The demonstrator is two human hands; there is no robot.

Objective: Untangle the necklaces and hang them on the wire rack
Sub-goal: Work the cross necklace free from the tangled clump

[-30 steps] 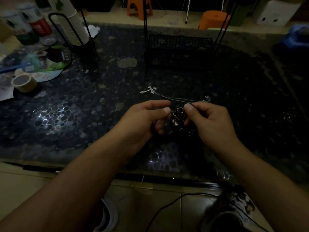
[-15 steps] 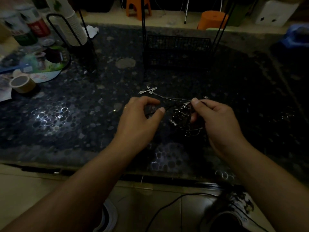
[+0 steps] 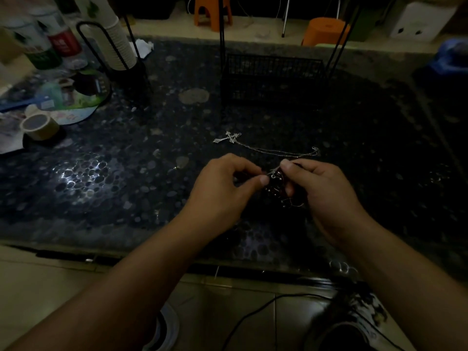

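Tape roll [image 3: 40,125]: one, on the far left of the counter [image 3: 106,193], lying flat.
Bottles [image 3: 54,44]: two that I can count, at the back left corner. It is dim there, so maybe more.
Paper cups [image 3: 115,41]: one tall stack, leaning in a black wire holder [image 3: 96,46].
Round card [image 3: 76,102]: one, green and blue, next to the tape roll.
Left hand [image 3: 222,191]: one. Its fingers [image 3: 263,181] are curled, and the thumb tip pinches the near side of the tangle.
Tangle of necklaces [image 3: 277,188]: one dark clump, between the two hands, low over the front middle of the counter. I cannot count how many chains are in it.
Cross necklace [image 3: 229,138]: one silver cross, lying flat on the counter just behind the hands. Its thin chain runs right, toward the tangle.
Right hand [image 3: 326,193]: one. The thumb and first finger pinch the top of the tangle; the other fingers curl under it.
Wire rack [image 3: 273,72]: one, black, at the back middle, well apart from the hands. Two thin black poles go up from it.
Stools [image 3: 324,31]: two orange ones on the floor past the counter.
In the way: the hands hide part of the tangle.
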